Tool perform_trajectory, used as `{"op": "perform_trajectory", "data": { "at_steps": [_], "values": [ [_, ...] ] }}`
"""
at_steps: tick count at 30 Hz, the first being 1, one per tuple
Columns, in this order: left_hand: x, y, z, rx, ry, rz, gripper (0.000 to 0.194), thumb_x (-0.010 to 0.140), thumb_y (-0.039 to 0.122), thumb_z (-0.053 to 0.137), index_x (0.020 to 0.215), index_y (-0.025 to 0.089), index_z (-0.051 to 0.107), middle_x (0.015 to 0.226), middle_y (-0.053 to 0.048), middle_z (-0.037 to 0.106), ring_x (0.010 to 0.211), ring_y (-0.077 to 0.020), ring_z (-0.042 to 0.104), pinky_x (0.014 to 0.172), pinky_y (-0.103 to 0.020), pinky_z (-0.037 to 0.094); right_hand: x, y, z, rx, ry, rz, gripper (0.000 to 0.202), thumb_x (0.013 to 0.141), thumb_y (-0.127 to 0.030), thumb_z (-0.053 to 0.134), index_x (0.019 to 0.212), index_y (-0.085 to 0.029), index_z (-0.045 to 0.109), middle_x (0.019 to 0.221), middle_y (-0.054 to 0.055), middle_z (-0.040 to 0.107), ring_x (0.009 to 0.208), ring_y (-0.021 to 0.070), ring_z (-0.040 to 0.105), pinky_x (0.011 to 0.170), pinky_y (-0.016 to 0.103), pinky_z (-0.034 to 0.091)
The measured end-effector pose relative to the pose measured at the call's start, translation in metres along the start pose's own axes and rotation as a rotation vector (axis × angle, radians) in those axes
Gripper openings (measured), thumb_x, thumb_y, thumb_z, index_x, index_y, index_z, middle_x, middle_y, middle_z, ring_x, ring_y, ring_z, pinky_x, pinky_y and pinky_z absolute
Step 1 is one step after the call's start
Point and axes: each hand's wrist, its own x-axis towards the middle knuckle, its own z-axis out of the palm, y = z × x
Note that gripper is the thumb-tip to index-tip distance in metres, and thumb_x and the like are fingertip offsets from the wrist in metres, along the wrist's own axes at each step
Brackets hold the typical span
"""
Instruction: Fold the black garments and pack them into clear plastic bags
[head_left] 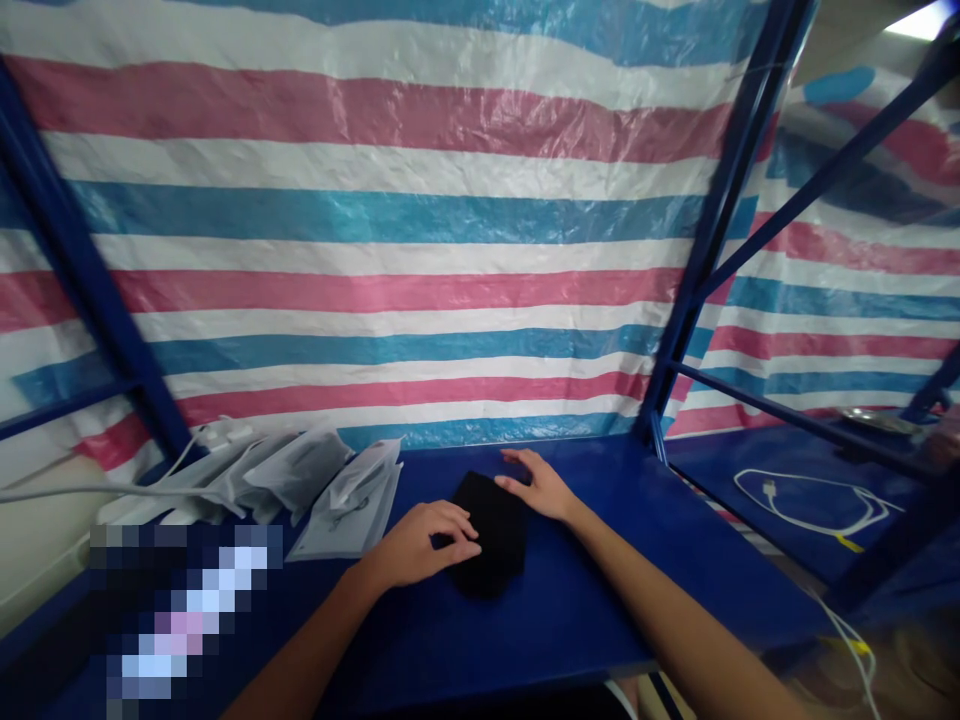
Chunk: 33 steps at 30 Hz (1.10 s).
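Note:
A flat black piece, perhaps folded cloth or a pouch [491,545], lies on the blue shelf top [585,600] in front of me. My left hand [424,540] rests over its left side, with the thumb apart from the slightly bent fingers. At its upper right edge is my right hand [544,485], fingers stretched out and the thumb near the black surface. Neither hand grips it. Because it is so dark, its folds and seams cannot be made out.
Several clear plastic bags [300,470] lean at the back left, beside a grey cable [112,492]. A blurred-out patch [187,620] covers something front left. Blue metal posts [705,230] frame a striped plastic sheet [412,220]. A white cable [817,520] lies on the right shelf.

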Motion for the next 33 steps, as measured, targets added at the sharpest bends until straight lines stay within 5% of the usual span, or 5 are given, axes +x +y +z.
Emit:
{"op": "perform_trajectory", "data": {
  "at_steps": [6,11,18,27,33],
  "values": [
    [0.009,-0.004,0.001,-0.047,0.147,-0.14,0.045,0.108,0.048,0.052,0.081,0.023,0.078,0.098,-0.003,0.083,0.092,-0.0206,0.077,0.086,-0.031,0.056,-0.005,-0.014,0.002,0.157,-0.325,0.044,0.054,0.08,-0.051,0.089,0.125,-0.026,0.074,0.107,0.003,0.075,0.099,0.0245,0.068,0.091,0.038,0.054],
    [0.012,0.019,0.014,0.192,0.147,0.055,0.023,0.104,0.041,0.062,0.113,0.027,0.078,0.115,-0.006,0.079,0.11,-0.0249,0.071,0.103,-0.042,0.052,-0.002,-0.016,0.009,0.306,-0.162,0.036,0.047,0.08,-0.036,0.086,0.12,-0.022,0.068,0.1,0.001,0.072,0.089,0.0193,0.066,0.082,0.033,0.054],
    [-0.01,0.034,0.041,0.288,-0.015,0.038,0.041,0.099,0.04,0.071,0.139,0.035,0.068,0.146,-0.006,0.064,0.135,-0.0299,0.059,0.114,-0.047,0.049,-0.005,-0.034,-0.001,0.264,0.056,-0.016,0.048,0.077,-0.039,0.089,0.119,-0.024,0.071,0.112,0.004,0.074,0.104,0.0245,0.069,0.096,0.04,0.054],
    [-0.012,0.025,0.049,0.323,0.034,-0.038,0.049,0.098,0.038,0.072,0.146,0.033,0.061,0.141,-0.006,0.069,0.129,-0.0311,0.064,0.11,-0.048,0.052,-0.019,-0.066,0.005,0.225,-0.276,-0.355,0.028,0.091,-0.036,0.082,0.119,-0.033,0.081,0.118,0.006,0.08,0.119,0.0282,0.071,0.11,0.05,0.052],
    [-0.014,0.027,0.042,0.449,0.155,0.095,0.023,0.107,0.027,0.058,0.123,0.031,0.073,0.119,-0.004,0.077,0.115,-0.0262,0.068,0.104,-0.044,0.051,-0.02,-0.066,0.0,0.251,-0.363,-0.364,0.026,0.09,-0.04,0.084,0.115,-0.034,0.083,0.114,0.005,0.083,0.119,0.0279,0.072,0.108,0.049,0.054]
  ]
}}
